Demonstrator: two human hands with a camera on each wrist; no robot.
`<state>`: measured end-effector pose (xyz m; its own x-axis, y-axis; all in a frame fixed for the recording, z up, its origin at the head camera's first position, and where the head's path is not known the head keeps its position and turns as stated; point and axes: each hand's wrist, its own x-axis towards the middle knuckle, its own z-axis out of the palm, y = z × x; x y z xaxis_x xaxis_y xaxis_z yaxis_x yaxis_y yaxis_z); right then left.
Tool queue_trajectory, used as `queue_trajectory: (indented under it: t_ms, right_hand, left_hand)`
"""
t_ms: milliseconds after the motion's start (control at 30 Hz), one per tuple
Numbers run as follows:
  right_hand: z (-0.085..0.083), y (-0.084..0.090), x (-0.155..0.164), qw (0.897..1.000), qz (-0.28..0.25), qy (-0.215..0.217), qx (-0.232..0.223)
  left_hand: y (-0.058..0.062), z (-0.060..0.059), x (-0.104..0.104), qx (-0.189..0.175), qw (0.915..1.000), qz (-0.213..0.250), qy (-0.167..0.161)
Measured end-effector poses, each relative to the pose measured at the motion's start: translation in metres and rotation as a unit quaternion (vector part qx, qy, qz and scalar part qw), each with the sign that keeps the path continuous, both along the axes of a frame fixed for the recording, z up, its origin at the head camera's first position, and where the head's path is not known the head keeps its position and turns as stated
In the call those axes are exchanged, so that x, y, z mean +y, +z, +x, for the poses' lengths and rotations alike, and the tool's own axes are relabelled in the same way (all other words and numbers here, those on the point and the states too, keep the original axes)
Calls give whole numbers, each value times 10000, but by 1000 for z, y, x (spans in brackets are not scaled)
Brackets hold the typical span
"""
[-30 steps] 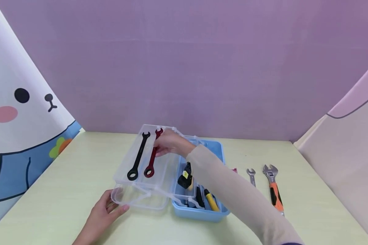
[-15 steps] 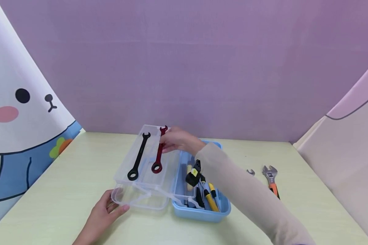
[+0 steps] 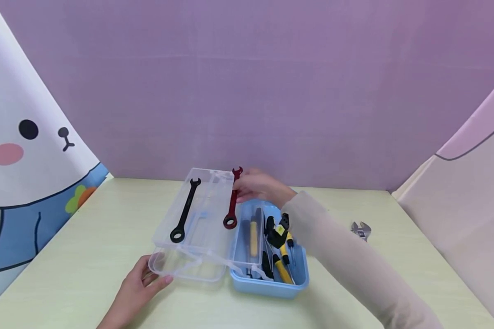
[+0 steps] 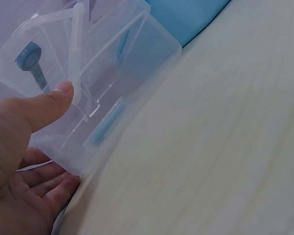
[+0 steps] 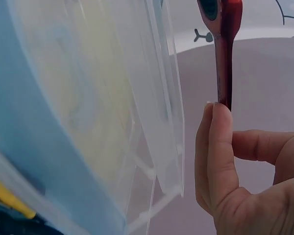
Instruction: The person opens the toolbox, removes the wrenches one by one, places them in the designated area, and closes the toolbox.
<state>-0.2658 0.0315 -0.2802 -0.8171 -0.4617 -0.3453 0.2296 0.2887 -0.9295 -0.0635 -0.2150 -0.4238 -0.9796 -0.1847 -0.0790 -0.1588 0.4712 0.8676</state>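
Your right hand [image 3: 258, 186] has carried the red wrench [image 3: 232, 201] rightward since a second ago: it lay in the clear tray [image 3: 207, 208] beside the black wrench [image 3: 184, 211], now it hangs lifted over the tray's right edge, next to the blue toolbox [image 3: 271, 283]. Black wrench has not moved, lying lengthwise on the tray's left side. Your sleeve now covers more of the table; only the head of the adjustable wrench [image 3: 361, 230] shows at right, the small silver spanner seen earlier is hidden.

Right-hand fingers [image 5: 220, 147] curl round the red wrench near its open-jaw end, thumb opposite, pinching the shaft; the ring end points down toward you, clear of the fingers. In the right wrist view the shaft rises from between fingertip and thumb, the tray wall just beside it.

Your left hand [image 3: 137, 285] has stayed at the front left corner of the clear tray. The thumb [image 4: 49, 105] presses against the tray's thin handle bar, the other fingers sit loosely bent under the corner, touching it. Yellow- and black-handled tools lie inside the blue toolbox.
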Motion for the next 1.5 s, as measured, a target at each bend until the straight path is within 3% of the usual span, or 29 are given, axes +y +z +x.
queue_trajectory:
  t_ms: [400,867,1500]
  right_hand:
    - [-3,0,31,9992,362,-155,65]
    - [-6,-8,64,9993,353,-11,108]
    - [-2,-18,101,9988,434,-175,162]
  left_hand:
    - [-3,-2,-1,39,10000,50,12]
    - [-2,-4,0,139,9999,13,-67]
    - [-1,-6,-1,224,9996,-68,-126]
